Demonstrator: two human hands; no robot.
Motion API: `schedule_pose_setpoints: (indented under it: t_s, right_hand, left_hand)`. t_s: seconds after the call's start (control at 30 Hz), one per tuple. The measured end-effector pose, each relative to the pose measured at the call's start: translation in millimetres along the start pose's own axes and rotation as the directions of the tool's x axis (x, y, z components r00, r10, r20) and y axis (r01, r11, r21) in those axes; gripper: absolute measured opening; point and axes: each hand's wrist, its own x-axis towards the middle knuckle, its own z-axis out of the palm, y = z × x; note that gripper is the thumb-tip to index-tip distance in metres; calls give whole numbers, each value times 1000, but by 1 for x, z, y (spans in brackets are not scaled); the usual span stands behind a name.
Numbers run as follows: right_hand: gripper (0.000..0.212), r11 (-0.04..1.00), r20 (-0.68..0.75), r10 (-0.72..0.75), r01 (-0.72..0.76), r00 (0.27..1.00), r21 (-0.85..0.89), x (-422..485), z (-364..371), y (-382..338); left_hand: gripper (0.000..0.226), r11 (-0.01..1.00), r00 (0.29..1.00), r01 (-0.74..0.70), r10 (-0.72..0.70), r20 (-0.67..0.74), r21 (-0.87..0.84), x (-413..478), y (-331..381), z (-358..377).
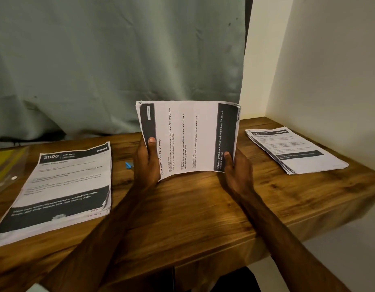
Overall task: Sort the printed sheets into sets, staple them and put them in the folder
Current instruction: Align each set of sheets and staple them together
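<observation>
Printed sheets (188, 138) of one set stand upright over the middle of the tabletop (203, 207), turned sideways. My left hand (147, 163) is clamped on their 9 o'clock edge and my right hand (235, 171) on the 3 o'clock edge, thumbs in front. I judge I'm squaring this set for stapling, so next it needs flush edges and a stapler at one corner. No stapler shows, and the small blue thing (129, 165) beside my left hand is too hidden to name. Other piles lie at 8 o'clock (62, 186) and 3 o'clock (296, 150). The folder (5, 165) at 9 o'clock is cut off.
</observation>
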Motion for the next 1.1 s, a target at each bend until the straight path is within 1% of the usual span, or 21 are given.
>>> schedule_pose_setpoints:
  t_s: [0.07, 0.13, 0.17, 0.27, 0.4, 0.53, 0.6, 0.67, 0.73, 0.8, 0.83, 0.93, 0.97, 1.03, 1.1]
  right_hand:
    - [35, 1000, -1, 3, -3, 1000, -15, 0, 0, -1]
    - [35, 1000, -16, -1, 0, 1000, -30, 1, -1, 0]
    - [34, 999, -21, -1, 1, 1000, -35, 1, -1, 1]
    - [32, 1000, -22, 19, -19, 1000, -14, -1, -3, -1]
    - [34, 997, -36, 53, -51, 998, 55, -1, -6, -9]
    - [38, 986, -52, 54, -45, 997, 160, 0, -11, -22]
    - [37, 992, -40, 45, -40, 998, 116, 2, -13, -28]
    - [34, 1000, -23, 31, -31, 999, 2, 6, -16, -31]
    - [32, 993, -12, 6, -7, 1000, -117, 12, -22, -31]
    - [32, 980, 8, -30, 31, 1000, -199, 16, -30, -32]
    - [32, 975, 21, -34, 38, 999, -218, 18, -33, -31]
    - [37, 971, 48, -37, 47, 998, -235, 14, -38, -30]
    - [44, 973, 57, -50, 61, 997, -222, 12, -37, -23]
    - [57, 978, 56, -75, 85, 996, -190, 9, -35, -13]
    - [52, 986, 62, -56, 65, 996, -152, 4, -40, -23]
  left_hand:
    - [39, 999, 999, -15, 13, 39, 33, 0, -1, -1]
    - [32, 995, 994, -56, 48, 101, 77, -2, 0, -2]
    - [32, 991, 989, -79, 63, 136, 111, -2, 1, -4]
    - [40, 972, 974, -118, 73, 214, 205, 4, -5, -10]
    - [43, 960, 969, -132, 72, 236, 248, 8, -10, -15]
    - [40, 950, 971, -131, 66, 230, 282, 5, -9, -14]
    - [38, 950, 971, -135, 70, 231, 283, 3, -5, -13]
    - [38, 945, 968, -134, 60, 245, 298, 3, -3, -14]
    - [42, 941, 960, -112, 19, 279, 320, 3, 0, -18]
    - [49, 918, 946, -115, -15, 322, 381, 2, 3, -20]
    - [48, 903, 940, -124, -27, 341, 412, 1, 5, -21]
    - [44, 871, 930, -164, -21, 368, 463, -2, 7, -22]
    - [47, 869, 927, -163, -28, 374, 468, -2, 7, -23]
    - [59, 844, 932, -149, -55, 358, 515, -2, 6, -27]
    - [63, 824, 935, -139, -75, 348, 550, -3, 4, -30]
